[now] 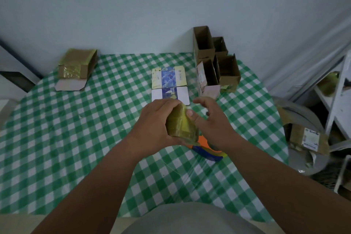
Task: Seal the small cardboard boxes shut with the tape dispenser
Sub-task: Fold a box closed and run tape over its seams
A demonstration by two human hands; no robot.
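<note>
Green-checked table [76, 138]: taped box [76, 66], flat carton [170, 83], open boxes [214, 62], tape dispenser [207, 150].

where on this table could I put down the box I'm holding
Bare checked cloth lies left of your left hand, below the taped box. Crowded: the open boxes far right, printed cartons ahead, tape dispenser under your right hand.

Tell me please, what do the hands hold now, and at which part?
The left hand grips a small taped box round its left side. The right hand only presses its thumb on the box's upper right edge.
</note>
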